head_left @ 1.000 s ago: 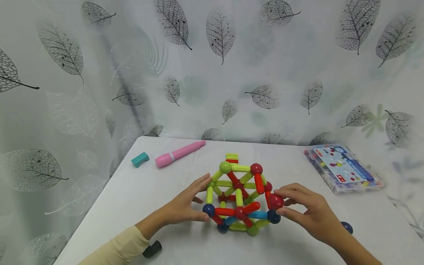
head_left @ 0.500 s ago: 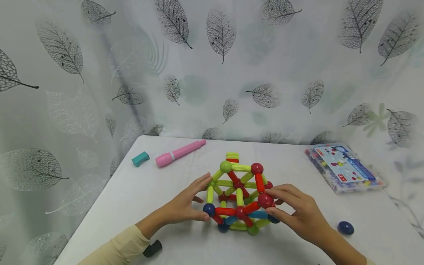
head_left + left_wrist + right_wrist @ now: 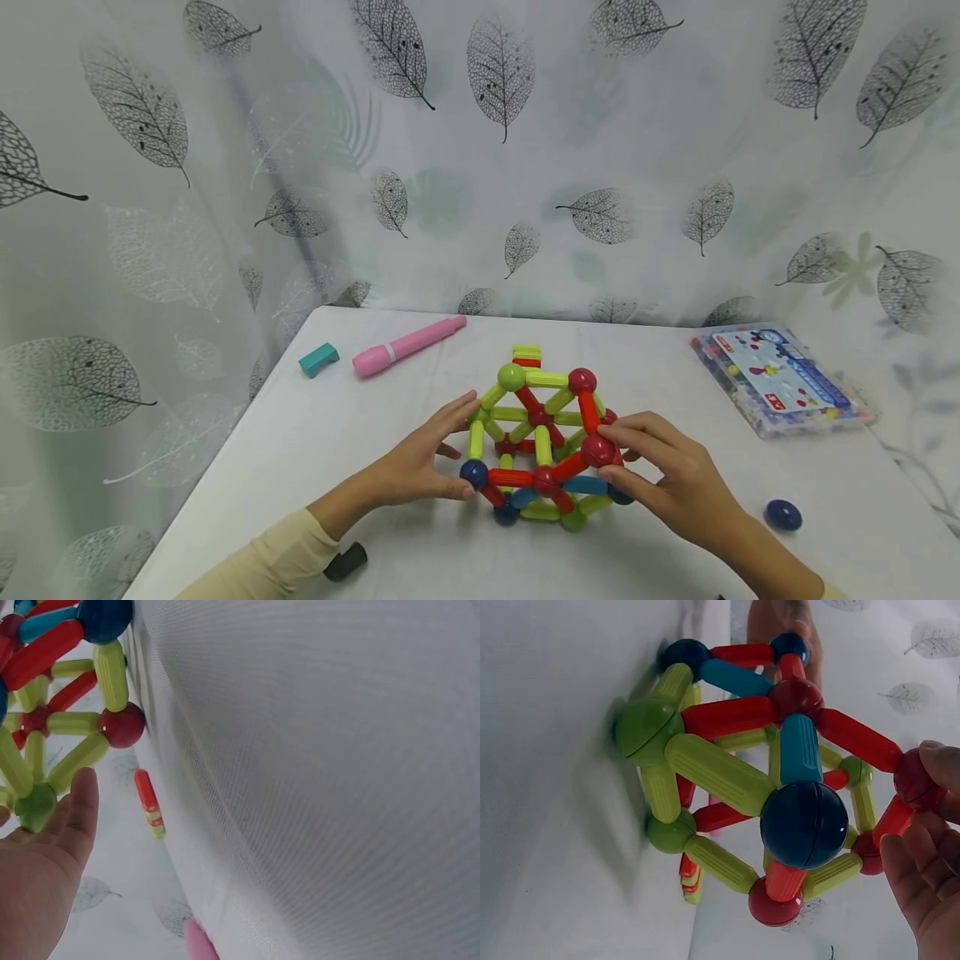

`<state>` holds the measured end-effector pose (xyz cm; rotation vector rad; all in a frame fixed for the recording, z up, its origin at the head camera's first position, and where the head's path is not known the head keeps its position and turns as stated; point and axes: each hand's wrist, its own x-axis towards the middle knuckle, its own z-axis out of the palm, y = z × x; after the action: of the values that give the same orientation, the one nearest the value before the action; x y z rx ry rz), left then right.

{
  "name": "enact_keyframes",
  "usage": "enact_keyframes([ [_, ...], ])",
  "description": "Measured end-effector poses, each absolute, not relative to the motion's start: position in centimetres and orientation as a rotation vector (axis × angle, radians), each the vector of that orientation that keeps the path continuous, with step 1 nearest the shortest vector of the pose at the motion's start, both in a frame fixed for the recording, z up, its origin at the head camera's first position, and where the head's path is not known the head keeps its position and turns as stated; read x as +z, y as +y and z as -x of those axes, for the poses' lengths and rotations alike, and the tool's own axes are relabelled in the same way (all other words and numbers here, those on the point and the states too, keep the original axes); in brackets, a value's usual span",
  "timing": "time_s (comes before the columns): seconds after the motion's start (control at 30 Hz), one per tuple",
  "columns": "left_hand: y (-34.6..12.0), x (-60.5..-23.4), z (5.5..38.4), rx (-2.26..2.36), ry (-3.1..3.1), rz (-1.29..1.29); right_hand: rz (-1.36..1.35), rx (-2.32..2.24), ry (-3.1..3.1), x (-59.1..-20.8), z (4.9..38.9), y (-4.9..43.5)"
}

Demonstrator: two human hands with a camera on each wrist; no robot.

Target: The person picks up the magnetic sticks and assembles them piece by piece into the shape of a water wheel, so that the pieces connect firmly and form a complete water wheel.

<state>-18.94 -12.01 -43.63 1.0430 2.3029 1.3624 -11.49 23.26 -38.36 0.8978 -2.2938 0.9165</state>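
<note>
A structure of magnetic sticks and balls [image 3: 542, 450] in lime, red and blue stands on the table. My left hand [image 3: 420, 460] steadies its left side, fingers fairly straight: the fingertips rest by an upper lime ball [image 3: 36, 806], and the thumb reaches a lower dark blue ball [image 3: 473, 474]. My right hand [image 3: 667, 475] pinches a red ball [image 3: 598, 451] between thumb and fingers at the right front. In the right wrist view this red ball meets red sticks [image 3: 860, 740] of the structure. Behind my right fingertips, another dark blue ball [image 3: 804, 825] is partly hidden in the head view.
A loose dark blue piece [image 3: 783, 516] lies right of my right hand. At the back right is a clear plastic box [image 3: 783, 379] of parts. A pink pen-like object [image 3: 408, 346], a teal block [image 3: 318, 360] and a black cylinder [image 3: 345, 562] lie on the left. Spare sticks [image 3: 527, 355] lie behind the structure.
My right hand has moved left with the red ball, from above the dark blue corner ball to the ends of the red sticks. My left hand and the structure have hardly moved.
</note>
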Motion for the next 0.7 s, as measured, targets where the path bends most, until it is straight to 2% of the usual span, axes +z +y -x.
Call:
enact_keyframes([
  [0.7, -12.02, -43.48, 18.92, 1.349, 2.306, -1.04, -0.776, 1.029, -2.409, -37.67, 11.44, 24.24],
])
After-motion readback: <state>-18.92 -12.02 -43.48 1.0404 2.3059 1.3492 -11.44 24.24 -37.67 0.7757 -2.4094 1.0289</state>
